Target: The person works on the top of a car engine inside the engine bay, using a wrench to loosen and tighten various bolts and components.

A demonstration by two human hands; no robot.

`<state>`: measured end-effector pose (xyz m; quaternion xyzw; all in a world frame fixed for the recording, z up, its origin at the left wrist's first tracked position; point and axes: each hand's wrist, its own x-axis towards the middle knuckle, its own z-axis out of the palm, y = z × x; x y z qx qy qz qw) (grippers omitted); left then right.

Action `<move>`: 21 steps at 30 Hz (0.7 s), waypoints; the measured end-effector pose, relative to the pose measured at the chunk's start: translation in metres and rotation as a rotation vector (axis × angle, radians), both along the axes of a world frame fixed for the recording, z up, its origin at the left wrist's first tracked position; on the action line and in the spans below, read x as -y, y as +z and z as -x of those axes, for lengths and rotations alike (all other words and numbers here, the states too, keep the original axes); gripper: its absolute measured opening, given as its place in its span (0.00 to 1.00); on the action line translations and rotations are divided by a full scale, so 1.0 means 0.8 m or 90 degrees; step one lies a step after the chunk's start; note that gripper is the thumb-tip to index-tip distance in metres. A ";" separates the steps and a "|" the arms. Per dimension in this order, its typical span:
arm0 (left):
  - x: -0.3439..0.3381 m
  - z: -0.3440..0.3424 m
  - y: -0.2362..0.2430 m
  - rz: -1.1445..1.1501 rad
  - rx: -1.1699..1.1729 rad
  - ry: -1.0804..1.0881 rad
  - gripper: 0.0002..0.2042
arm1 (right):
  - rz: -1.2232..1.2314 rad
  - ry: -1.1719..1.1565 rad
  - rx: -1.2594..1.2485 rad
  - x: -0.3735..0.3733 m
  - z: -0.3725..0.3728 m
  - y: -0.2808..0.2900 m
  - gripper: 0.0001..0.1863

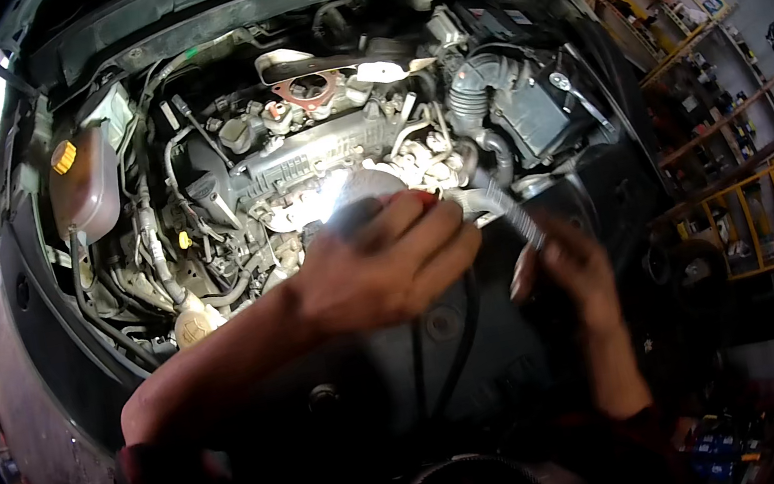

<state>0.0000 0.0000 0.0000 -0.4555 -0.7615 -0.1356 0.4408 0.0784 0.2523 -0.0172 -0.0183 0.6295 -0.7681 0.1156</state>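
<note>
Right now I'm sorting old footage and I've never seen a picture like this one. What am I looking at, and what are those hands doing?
This is one picture from a wide fisheye camera worn on a person's head, looking down, so straight edges bend near the rim. Both hands are the person's own; there is no machine arm. They lean over an open car engine bay under a raised hood. At the left sits a coolant tank with a yellow cap. The left hand has its grip around a lit torch that shines into the engine. The right hand holds a slim metal tool; motion blur hides what kind. Workshop shelves stand at the right.
</note>
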 end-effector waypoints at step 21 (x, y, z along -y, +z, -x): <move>-0.133 0.278 0.062 0.059 -0.022 0.026 0.18 | -0.601 -0.599 -0.659 -0.133 0.143 0.065 0.18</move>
